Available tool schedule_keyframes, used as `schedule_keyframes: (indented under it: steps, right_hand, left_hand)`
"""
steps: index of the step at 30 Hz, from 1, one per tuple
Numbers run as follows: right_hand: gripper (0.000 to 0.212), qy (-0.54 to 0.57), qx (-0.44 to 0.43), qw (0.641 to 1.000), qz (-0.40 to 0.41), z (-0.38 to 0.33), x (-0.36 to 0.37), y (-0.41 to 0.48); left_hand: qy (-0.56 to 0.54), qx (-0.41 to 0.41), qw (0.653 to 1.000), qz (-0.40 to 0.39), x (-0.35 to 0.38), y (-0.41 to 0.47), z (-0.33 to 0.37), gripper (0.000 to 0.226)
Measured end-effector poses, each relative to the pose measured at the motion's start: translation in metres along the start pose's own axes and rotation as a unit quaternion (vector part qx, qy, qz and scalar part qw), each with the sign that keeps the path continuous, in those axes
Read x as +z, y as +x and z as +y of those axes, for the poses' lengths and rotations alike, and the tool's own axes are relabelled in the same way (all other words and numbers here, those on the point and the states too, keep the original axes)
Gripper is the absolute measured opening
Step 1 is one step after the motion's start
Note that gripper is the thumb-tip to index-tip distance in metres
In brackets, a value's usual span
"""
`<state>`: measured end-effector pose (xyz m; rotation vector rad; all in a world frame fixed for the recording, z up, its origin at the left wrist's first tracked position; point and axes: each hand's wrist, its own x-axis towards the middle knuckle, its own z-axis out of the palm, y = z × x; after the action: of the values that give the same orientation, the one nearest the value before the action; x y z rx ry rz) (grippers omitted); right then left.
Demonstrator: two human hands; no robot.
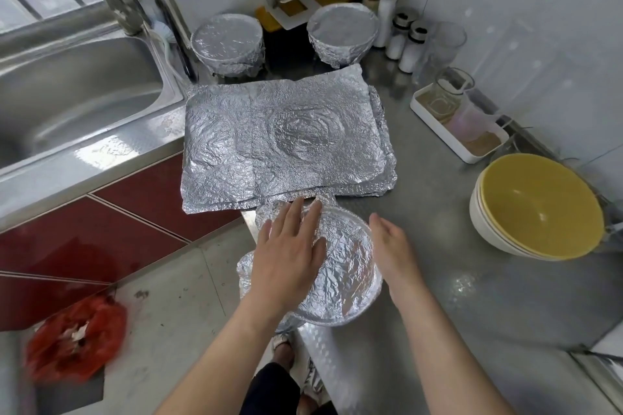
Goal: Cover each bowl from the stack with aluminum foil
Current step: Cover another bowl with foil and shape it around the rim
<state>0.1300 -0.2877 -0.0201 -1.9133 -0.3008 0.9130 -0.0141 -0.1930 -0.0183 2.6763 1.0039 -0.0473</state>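
The bowl under your hands [340,266] sits right at the near edge of the counter [455,296], and that is your main risk: push sideways while smoothing and it could slide off toward the floor. Some loose foil on its left side already hangs past the edge. The foil is thin and heavily creased, so pressing hard in the middle could tear it or dent it into the hollow.

The cover looks stretched across the whole mouth, with the rim showing as a clear ring through it. The skirt on the left is still bunched, not tucked.

Your left hand [290,253] lies flat on top with the fingers straight, pressing and gripping nothing. Your right hand [392,248] is also released, fingers straight along the right rim (whether it actually touches, I cannot tell).

Just behind lie the spare foil sheets [286,141]. Farther back stand two covered bowls [227,42] [342,32]. The stack of bare bowls [539,209] waits well to the right, so the job is perhaps half done.
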Motion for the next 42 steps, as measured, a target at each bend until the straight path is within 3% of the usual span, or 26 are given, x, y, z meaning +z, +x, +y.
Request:
schedule_keyframes:
  steps: [7,16,23,26,30,35,39,42]
  right_hand:
    - [0.049,-0.037,-0.001,0.996,-0.075,-0.018,0.004,0.009]
    - [0.039,-0.090,-0.091,0.989,-0.067,-0.010,0.005,0.009]
    - [0.039,-0.077,-0.071,0.992,-0.069,-0.004,0.003,0.002]
    - [0.050,-0.155,-0.090,0.982,-0.066,-0.010,-0.002,0.001]
    - [0.046,-0.248,-0.161,0.952,-0.082,-0.016,0.005,0.000]
    - [0.044,-0.316,-0.176,0.932,-0.036,-0.012,0.012,0.001]
    - [0.040,-0.220,-0.123,0.968,0.014,-0.005,0.014,-0.002]
    - [0.037,-0.171,-0.096,0.977,0.089,0.005,0.016,-0.009]
  left_hand:
    - [0.006,0.015,1.000,0.000,0.001,0.002,0.003,0.065]
    - [0.014,0.025,1.000,-0.008,-0.001,0.004,0.004,0.063]
    - [0.012,0.061,0.998,-0.012,-0.008,0.013,-0.006,0.057]
    - [0.039,0.051,0.998,0.012,-0.011,0.007,-0.005,0.058]
    - [0.070,0.077,0.994,0.012,0.001,-0.014,0.009,0.061]
    - [0.078,0.067,0.995,-0.001,0.010,-0.018,0.012,0.062]
    - [0.087,0.111,0.990,-0.006,0.002,-0.009,0.004,0.059]
    - [0.052,0.055,0.997,0.010,-0.002,-0.004,0.000,0.059]
